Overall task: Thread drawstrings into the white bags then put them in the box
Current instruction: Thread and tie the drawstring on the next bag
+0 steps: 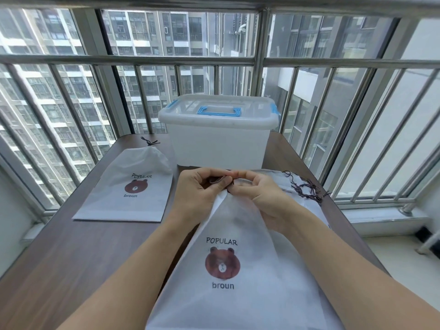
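Two hands meet at the top of the near white bag (238, 234), right at its gathered mouth. Left hand (202, 191) has fingers curled in, thumb and forefinger pinching a dark drawstring (217, 180) w/ a small loop of it showing under the fingers. Right hand (259, 194) is curled too, fingertips pinching the string/bag top just beside the left ones, so both grips are basically touching each other at the mouth. Can't tell exactly how much cord is through the channel, fingers hide it.

That bag lies flat on the brown table (71, 258), print side up: "POPULAR", a brown bear head, "broun". It runs from the hands down toward the bottom edge of the view, btwn the two forearms.

Second white bag (128, 186) w/ the same print lies flat on the left side of the table, well apart from the hands. Its top is cinched and a dark knotted cord (149, 142) sticks out at the far end.

More white bag fabric (281, 179) lies on the right behind the right hand, w/ a bunch of dark loose strings (307, 190) lying on it near the table's right edge.

Box (219, 144) is a translucent plastic tub at the far middle of the table, lid (219, 110) on, blue handle and blue clips. Behind it, metal railing bars (133, 60) and apt towers.
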{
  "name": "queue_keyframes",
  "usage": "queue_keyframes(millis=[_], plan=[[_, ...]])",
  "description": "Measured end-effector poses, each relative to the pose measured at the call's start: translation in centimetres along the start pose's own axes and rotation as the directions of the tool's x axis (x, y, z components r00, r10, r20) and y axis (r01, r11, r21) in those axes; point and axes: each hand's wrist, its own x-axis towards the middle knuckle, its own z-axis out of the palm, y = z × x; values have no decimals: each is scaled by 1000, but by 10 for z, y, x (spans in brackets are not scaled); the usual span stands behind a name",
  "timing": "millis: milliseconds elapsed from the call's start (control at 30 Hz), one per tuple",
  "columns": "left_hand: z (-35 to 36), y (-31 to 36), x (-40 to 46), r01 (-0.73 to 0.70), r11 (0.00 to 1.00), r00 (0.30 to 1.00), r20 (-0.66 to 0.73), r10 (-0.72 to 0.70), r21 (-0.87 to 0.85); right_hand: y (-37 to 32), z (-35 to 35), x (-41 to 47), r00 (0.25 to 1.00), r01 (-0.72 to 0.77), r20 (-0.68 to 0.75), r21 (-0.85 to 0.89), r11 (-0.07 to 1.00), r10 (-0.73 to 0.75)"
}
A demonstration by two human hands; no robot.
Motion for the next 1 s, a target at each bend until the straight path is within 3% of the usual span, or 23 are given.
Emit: queue_keyframes(millis=[100,200,400,600,833,1000], plan=[[-4,1,1,2,999,1000,22,-3,39,-7,-9,-1,995,-102,37,149,984,97],[-4,2,0,34,999,999,29,-34,4,-7,-12,-1,984,-156,110,143,977,141],[-3,6,0,75,994,997,-4,-76,-85,-10,-12,2,995,-96,33,253,963,90],[-2,3,1,153,975,988,28,-151,-162,-15,-15,0,996,-37,-79,107,994,45],[-3,3,1,214,954,976,71,-204,-208,-19,-22,-1,999,14,-38,89,996,-11],[-4,1,3,238,947,970,108,-219,-216,-19,-23,0,993,87,-84,-28,996,-89]])
